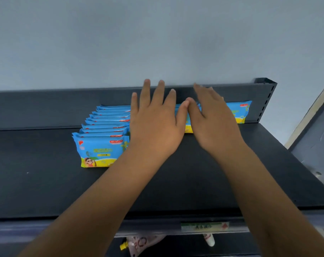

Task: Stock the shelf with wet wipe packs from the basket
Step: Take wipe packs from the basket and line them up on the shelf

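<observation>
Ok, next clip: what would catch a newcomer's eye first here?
Two bare hands fill the centre, the left hand and the right hand, fingers straight, thumbs nearly meeting above the dark shelf. To their left a row of blue-and-yellow wet wipe packs stands front to back. Another pack shows past the right hand, against the back panel near the shelf's right post.

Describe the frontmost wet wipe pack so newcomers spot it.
On the dark shelf, a row of blue wet wipe packs stands left of the left hand. The frontmost pack, nearest the shelf edge, alone in that row shows its printed face.
</observation>
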